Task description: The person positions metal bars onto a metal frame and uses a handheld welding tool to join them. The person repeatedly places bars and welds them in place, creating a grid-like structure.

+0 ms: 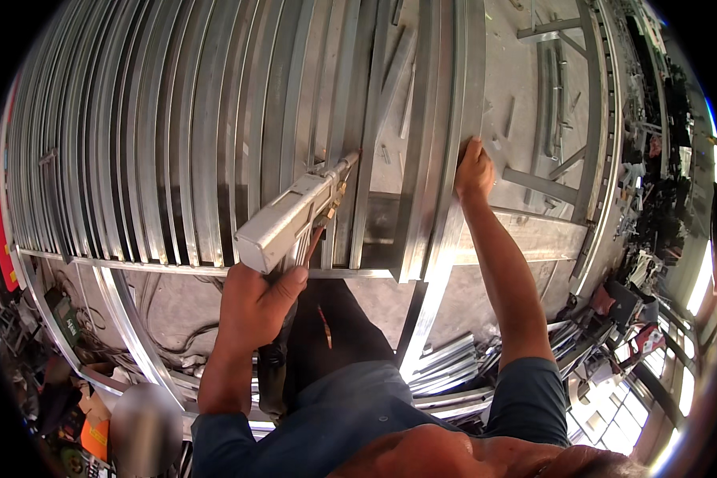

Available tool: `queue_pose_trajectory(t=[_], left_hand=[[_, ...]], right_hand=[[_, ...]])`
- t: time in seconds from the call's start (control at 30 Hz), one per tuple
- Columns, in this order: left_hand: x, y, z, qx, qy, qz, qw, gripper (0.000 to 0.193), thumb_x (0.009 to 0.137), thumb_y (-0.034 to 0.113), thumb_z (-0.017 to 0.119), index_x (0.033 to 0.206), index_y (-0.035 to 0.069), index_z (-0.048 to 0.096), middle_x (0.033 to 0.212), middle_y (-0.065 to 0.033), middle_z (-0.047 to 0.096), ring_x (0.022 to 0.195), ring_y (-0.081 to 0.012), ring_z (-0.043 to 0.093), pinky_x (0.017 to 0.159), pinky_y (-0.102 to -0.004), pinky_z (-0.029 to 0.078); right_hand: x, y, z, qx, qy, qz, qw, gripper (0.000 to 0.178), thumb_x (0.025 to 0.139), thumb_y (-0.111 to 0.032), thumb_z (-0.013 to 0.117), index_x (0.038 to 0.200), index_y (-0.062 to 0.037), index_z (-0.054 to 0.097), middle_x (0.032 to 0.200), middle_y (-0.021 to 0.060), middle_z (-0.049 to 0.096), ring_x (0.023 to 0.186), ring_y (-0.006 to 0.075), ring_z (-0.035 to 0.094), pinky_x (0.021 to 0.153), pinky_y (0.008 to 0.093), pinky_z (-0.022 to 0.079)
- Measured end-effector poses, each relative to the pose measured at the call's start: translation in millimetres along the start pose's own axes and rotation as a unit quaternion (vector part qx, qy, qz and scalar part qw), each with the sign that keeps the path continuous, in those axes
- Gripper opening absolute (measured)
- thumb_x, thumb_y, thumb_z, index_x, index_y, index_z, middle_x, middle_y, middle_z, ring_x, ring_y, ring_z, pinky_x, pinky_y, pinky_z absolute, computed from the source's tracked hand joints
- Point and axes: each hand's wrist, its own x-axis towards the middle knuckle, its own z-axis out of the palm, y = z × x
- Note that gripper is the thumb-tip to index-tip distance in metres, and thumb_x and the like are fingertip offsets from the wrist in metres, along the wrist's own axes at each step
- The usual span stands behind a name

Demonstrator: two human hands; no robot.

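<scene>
My left hand is closed round the handle of a grey, boxy handheld welding gun. Brass fittings and a reddish hose or wire run along its side. The narrow nozzle points away and to the right, close to a long steel profile; whether it touches cannot be made out. With its fingers curled over the outer edge, my right hand grips a wide steel channel at the right end of the row. Part of that hand's grip is hidden behind the metal.
Several long parallel steel profiles lie across the rack to the left. A welded frame with braces stands at the right. Cables lie on the floor below left. Cut metal lengths are stacked near my body.
</scene>
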Motion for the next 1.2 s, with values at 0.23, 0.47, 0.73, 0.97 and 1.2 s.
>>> queue_pose_trajectory(t=[0.23, 0.47, 0.73, 0.97, 1.2], left_hand=[[-2, -3, 5, -0.021, 0.01, -0.004, 1.0, 0.031, 0.095, 0.016, 0.066, 0.118, -0.004, 0.063, 0.08, -0.0072, 0.068, 0.073, -0.0158, 0.065, 0.068, -0.0318, 0.051], [-3, 4, 7, -0.032, -0.001, -0.021, 0.999, 0.033, 0.096, 0.017, 0.066, 0.121, -0.004, 0.064, 0.094, -0.0072, 0.068, 0.079, -0.0141, 0.064, 0.071, -0.0295, 0.051], [-5, 0, 5, -0.037, -0.007, -0.022, 0.999, 0.034, 0.097, 0.015, 0.066, 0.124, -0.004, 0.062, 0.1, -0.0073, 0.068, 0.08, -0.0145, 0.065, 0.072, -0.0302, 0.053], [-4, 0, 4, -0.008, -0.003, -0.001, 1.0, 0.039, 0.095, 0.018, 0.065, 0.129, -0.003, 0.061, 0.086, -0.0089, 0.068, 0.075, -0.0187, 0.064, 0.072, -0.033, 0.051], [-6, 7, 2, 0.046, -0.021, -0.025, 0.998, 0.042, 0.094, 0.02, 0.065, 0.131, 0.0, 0.061, 0.104, -0.0164, 0.072, 0.091, -0.0319, 0.068, 0.085, -0.0385, 0.051]], right_hand=[[-2, 4, 7, 0.002, 0.063, -0.019, 0.998, 0.069, 0.102, -0.056, 0.026, 0.098, -0.0032, 0.07, 0.096, 0.0243, 0.07, 0.099, 0.046, 0.063, 0.088, 0.0498, 0.046], [1, 7, 8, 0.013, 0.047, -0.031, 0.998, 0.066, 0.103, -0.053, 0.026, 0.091, -0.0032, 0.067, 0.089, 0.0226, 0.068, 0.092, 0.0458, 0.062, 0.084, 0.0509, 0.044], [2, 5, 3, 0.01, -0.007, 0.002, 1.0, 0.066, 0.103, -0.053, 0.028, 0.114, -0.0026, 0.069, 0.112, 0.0254, 0.069, 0.109, 0.0473, 0.061, 0.094, 0.0526, 0.046], [0, 3, 1, 0.017, -0.013, -0.004, 1.0, 0.067, 0.103, -0.053, 0.028, 0.113, -0.0019, 0.069, 0.112, 0.0255, 0.069, 0.109, 0.0473, 0.061, 0.094, 0.052, 0.046], [1, 3, 1, 0.008, -0.017, 0.002, 1.0, 0.067, 0.103, -0.053, 0.027, 0.113, -0.0015, 0.069, 0.116, 0.025, 0.068, 0.111, 0.0465, 0.06, 0.096, 0.0516, 0.044]])
